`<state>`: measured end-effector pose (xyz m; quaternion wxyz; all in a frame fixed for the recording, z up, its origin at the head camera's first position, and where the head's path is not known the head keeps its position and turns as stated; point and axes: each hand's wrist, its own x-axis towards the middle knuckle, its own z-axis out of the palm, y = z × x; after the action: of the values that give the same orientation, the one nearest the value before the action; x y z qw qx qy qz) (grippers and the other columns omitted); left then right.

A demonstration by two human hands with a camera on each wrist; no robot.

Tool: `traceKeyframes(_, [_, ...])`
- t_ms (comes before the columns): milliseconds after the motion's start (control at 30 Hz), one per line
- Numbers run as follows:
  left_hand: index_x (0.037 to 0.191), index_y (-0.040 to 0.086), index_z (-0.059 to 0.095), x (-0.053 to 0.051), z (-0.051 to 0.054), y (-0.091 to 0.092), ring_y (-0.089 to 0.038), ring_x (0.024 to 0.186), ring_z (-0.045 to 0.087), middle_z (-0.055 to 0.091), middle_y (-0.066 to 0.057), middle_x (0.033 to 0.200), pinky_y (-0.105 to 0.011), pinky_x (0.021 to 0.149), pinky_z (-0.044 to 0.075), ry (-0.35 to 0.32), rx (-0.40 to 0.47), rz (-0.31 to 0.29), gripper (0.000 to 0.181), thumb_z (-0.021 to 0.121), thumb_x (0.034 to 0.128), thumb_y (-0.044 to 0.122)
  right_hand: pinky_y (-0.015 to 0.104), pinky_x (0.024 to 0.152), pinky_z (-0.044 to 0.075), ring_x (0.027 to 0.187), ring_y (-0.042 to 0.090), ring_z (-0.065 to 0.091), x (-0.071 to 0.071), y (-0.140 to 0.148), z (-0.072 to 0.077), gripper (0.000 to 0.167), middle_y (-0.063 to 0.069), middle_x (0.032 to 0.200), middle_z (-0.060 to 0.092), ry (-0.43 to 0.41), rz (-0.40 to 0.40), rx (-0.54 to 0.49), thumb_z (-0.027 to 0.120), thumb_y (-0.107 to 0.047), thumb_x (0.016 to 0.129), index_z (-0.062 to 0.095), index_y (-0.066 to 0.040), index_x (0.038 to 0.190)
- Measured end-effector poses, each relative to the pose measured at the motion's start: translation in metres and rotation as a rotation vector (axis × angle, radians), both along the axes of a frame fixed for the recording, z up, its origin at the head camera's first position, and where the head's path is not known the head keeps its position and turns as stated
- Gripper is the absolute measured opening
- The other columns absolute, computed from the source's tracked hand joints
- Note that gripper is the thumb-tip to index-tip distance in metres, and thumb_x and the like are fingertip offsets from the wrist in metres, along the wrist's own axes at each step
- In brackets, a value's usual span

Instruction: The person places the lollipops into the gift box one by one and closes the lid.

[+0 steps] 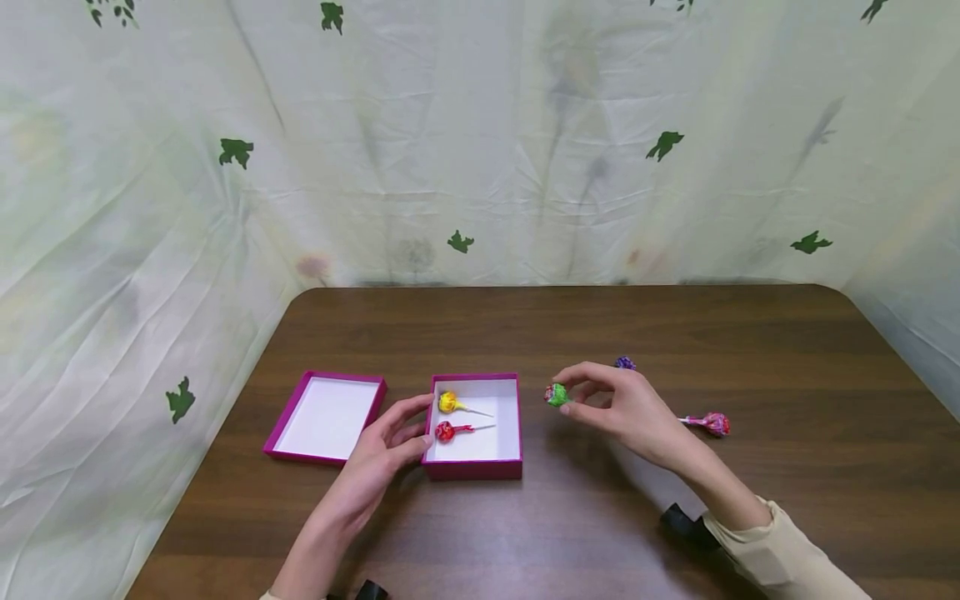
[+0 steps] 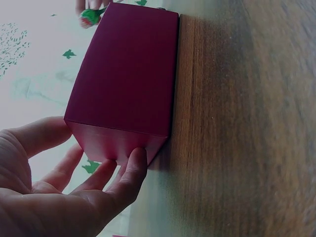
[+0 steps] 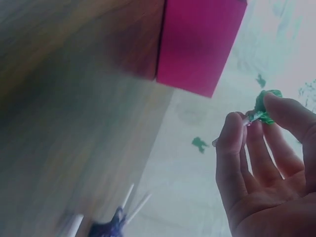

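An open magenta box with a white inside stands mid-table. In it lie a yellow lollipop and a red lollipop, sticks pointing right. My left hand holds the box at its left side, thumb at the top rim and bent fingers against the outer wall. To the right of the box, my right hand pinches a green lollipop above the table. In the right wrist view, its stick runs between the fingers.
The box's lid lies left of the box, white inside up. Beyond my right hand is a purple lollipop, partly hidden. A pink lollipop lies to the right. A patterned cloth hangs behind the wooden table.
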<state>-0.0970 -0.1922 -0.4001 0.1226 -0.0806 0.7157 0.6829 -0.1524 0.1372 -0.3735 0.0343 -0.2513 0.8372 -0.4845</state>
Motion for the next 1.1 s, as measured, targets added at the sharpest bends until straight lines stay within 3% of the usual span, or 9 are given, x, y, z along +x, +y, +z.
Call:
traceKeyframes(333, [0.140,0.019,0.052,0.000,0.000,0.000,-0.032,0.133,0.043,0.040,-0.006,0.150,-0.050,0.106,0.038,0.002,0.003,0.002,0.051,0.065,0.0924,0.007,0.037,0.070,0.056,0.089,0.013,0.064,-0.002,-0.026,0.007,0.028,-0.010,0.108,0.067,-0.005,0.086,-0.085,0.077,-0.020,0.087,0.069,-0.024,0.114])
traceKeyframes(567, [0.141,0.018,0.052,0.000,-0.001,0.000,-0.032,0.133,0.043,0.040,-0.006,0.150,-0.049,0.105,0.040,0.007,0.003,-0.003,0.051,0.065,0.0926,0.006,0.037,0.070,0.056,0.090,0.013,0.063,-0.003,-0.048,0.011,0.029,-0.010,0.105,0.067,-0.027,0.149,-0.116,0.076,-0.017,0.087,0.069,-0.029,0.112])
traceKeyframes(833, [0.141,0.019,0.051,-0.001,0.000,0.000,-0.033,0.134,0.042,0.040,-0.006,0.150,-0.050,0.105,0.040,-0.002,0.002,-0.003,0.051,0.065,0.0929,0.008,0.035,0.065,0.055,0.089,0.014,0.063,-0.009,-0.070,0.004,0.025,-0.009,0.101,0.068,-0.035,0.256,-0.181,0.076,-0.020,0.088,0.070,-0.026,0.112])
traceKeyframes(967, [0.140,0.019,0.051,-0.001,0.000,-0.001,-0.032,0.133,0.043,0.041,-0.007,0.150,-0.050,0.105,0.040,-0.002,0.009,-0.009,0.050,0.065,0.0934,0.008,0.032,0.059,0.051,0.085,0.015,0.062,-0.012,-0.081,0.002,0.025,-0.006,0.096,0.068,-0.029,0.282,-0.169,0.076,-0.020,0.088,0.071,-0.021,0.112])
traceKeyframes(1100, [0.140,0.019,0.052,0.000,0.000,-0.001,-0.031,0.132,0.045,0.043,-0.006,0.149,-0.049,0.105,0.041,-0.001,0.013,-0.008,0.049,0.065,0.0937,0.009,0.034,0.066,0.054,0.086,0.012,0.062,-0.016,-0.091,0.001,0.025,-0.009,0.093,0.068,-0.019,0.293,-0.109,0.077,-0.018,0.087,0.071,-0.023,0.111])
